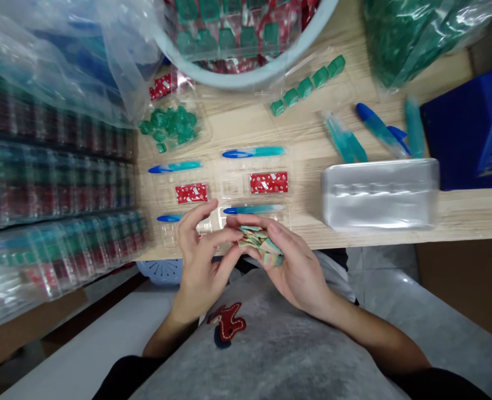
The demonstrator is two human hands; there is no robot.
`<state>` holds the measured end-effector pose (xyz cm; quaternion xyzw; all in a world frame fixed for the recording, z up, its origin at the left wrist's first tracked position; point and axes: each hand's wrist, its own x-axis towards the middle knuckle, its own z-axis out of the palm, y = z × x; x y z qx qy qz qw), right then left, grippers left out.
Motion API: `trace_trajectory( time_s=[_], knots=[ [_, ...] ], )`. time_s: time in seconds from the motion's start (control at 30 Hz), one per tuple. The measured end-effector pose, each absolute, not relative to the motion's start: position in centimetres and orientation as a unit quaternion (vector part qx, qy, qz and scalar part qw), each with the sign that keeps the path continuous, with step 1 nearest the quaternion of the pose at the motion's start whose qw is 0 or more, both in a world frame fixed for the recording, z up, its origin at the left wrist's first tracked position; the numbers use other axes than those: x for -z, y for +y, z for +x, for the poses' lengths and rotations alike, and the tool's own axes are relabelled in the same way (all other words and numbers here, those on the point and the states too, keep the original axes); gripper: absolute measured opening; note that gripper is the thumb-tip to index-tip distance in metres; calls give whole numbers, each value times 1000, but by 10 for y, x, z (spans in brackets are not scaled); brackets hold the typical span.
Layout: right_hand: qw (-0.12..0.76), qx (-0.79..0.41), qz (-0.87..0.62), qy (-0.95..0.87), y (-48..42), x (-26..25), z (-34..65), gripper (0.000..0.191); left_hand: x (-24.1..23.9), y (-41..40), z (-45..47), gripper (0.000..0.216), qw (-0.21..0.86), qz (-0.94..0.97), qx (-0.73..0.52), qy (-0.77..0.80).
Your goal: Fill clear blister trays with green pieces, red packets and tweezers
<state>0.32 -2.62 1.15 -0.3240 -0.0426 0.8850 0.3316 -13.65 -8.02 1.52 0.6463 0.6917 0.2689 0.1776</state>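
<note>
My right hand (293, 258) is cupped around a small pile of flat yellow-and-green pieces (256, 240), its fingers curled under them. At the edge of that pile, my left hand (204, 253) pinches with thumb and a finger, seemingly on one of the pieces; another finger is raised. Beyond the hands lie clear plastic trays (231, 188). They hold blue-and-teal pen-shaped tools (254, 152) and red patterned packets (269, 182). The near trays are partly hidden by my hands.
Stacked filled trays (58, 183) stand left. Green faceted pieces (173, 125) sit behind, near a pale round tub (246, 78). Right are a silvery box (381, 194), loose pen-shaped tools (381, 128), a blue bin (454, 128) and a green-filled bag (412, 39).
</note>
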Motion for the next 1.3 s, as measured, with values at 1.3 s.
trace_trajectory(
  time_s=[1.3],
  knots=[
    [314,-883,-314,-151,-67,6,19,24,-5,-117,-134,25,258,626,-290,677]
  ],
)
